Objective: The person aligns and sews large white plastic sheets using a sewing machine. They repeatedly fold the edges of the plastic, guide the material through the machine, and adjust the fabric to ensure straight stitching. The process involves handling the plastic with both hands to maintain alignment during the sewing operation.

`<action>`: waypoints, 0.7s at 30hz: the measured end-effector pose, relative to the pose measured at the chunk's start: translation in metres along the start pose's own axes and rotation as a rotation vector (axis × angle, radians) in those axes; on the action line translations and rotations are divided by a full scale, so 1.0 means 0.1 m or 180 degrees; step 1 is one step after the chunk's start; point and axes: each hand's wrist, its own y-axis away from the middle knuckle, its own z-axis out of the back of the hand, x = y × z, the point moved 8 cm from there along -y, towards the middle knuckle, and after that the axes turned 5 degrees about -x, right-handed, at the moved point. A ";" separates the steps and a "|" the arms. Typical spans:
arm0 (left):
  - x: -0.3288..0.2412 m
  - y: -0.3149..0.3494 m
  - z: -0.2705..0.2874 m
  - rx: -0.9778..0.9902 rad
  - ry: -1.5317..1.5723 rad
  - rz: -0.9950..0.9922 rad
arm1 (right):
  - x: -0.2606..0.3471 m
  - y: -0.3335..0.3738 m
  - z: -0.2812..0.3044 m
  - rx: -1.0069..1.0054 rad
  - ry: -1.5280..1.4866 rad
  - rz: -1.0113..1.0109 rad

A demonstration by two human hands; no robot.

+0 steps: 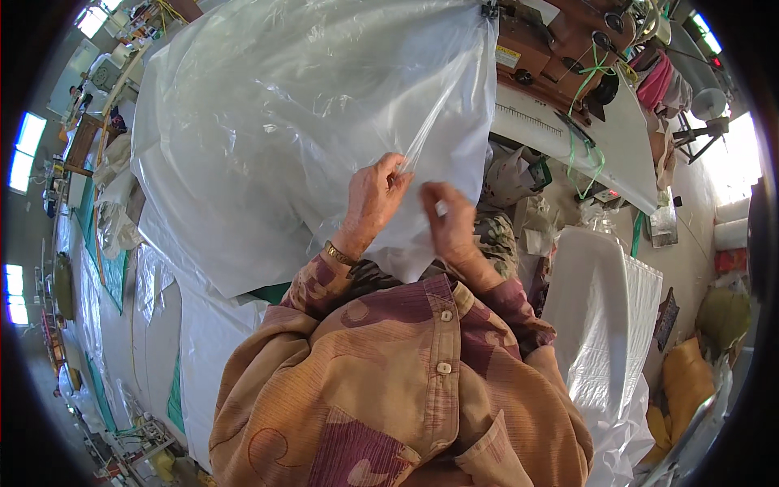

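A large clear plastic liner bag point(308, 89) lies spread over a white woven sack point(243, 235) on my lap and the work surface. My left hand point(372, 199) pinches a folded edge of the plastic liner near its lower right side, fingers closed on the film. My right hand point(448, 221) grips the same plastic just to the right, a little lower. Both hands are close together, almost touching. I wear a patterned brown and maroon shirt.
A brown sewing machine point(560, 49) on a white table point(625, 154) stands at the upper right, with green cord hanging off it. A stack of white sacks point(604, 308) lies at my right. More white sacks point(195, 341) lie at the left. Yellow bags point(686, 381) sit far right.
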 end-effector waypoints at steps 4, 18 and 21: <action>-0.13 0.00 0.06 -0.0103 0.0007 0.0161 | -0.23 -0.13 0.55 -0.1509 0.1123 0.0122; -0.74 0.00 0.01 0.0132 -0.0668 -0.1295 | -0.19 0.11 0.13 0.0447 -0.1441 -0.1321; -0.77 0.03 -0.04 0.0286 -0.0742 -0.1305 | 0.05 0.13 0.15 0.0658 -0.0624 -0.0536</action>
